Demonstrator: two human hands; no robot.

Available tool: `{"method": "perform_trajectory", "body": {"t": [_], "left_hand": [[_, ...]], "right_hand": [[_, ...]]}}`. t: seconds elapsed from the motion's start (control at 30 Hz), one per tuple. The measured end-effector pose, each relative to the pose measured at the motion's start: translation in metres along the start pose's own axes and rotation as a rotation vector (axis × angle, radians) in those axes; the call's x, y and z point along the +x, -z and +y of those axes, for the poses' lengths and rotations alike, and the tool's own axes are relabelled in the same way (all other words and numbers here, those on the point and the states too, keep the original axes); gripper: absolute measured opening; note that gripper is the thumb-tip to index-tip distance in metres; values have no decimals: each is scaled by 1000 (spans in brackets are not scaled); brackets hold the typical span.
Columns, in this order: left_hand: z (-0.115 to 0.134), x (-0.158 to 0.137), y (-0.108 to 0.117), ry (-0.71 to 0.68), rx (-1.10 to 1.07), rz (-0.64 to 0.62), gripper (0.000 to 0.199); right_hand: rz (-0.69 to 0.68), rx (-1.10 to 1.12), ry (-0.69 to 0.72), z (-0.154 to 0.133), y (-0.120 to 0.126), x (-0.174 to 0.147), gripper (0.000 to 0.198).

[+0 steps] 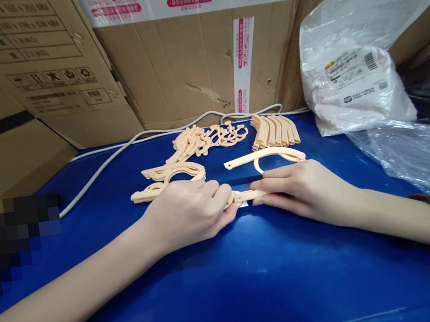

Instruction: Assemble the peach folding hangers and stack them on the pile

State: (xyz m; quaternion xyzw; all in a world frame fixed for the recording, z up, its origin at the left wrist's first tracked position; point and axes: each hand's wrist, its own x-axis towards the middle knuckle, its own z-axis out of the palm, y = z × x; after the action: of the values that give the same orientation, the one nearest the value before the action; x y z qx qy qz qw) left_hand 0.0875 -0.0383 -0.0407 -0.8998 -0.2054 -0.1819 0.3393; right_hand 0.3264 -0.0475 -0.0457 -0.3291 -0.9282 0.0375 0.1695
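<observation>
My left hand is closed, its thumb and fingers pinching a small beige plastic piece, mostly hidden by the fingers. Between the fingers of my right hand is a beige hanger arm, its end meeting that piece. Just beyond my right hand lie another curved hanger arm and a round hook part partly covered by the hand. Beyond my left hand sits a stack of folded beige hangers, with more folded pieces at its near side.
At the back of the blue table are a heap of loose beige hanger parts, several hooks and a row of curved arms. A white cable runs behind. Cardboard boxes and a plastic bag border the area.
</observation>
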Motion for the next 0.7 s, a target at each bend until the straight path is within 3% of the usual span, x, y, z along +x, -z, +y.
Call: {"method": "perform_trajectory", "body": {"t": [0.7], "left_hand": [[2,1,-1,4,-14,-4,32]], "right_hand": [[-5,39,-27,1,-1,1,26]]}}
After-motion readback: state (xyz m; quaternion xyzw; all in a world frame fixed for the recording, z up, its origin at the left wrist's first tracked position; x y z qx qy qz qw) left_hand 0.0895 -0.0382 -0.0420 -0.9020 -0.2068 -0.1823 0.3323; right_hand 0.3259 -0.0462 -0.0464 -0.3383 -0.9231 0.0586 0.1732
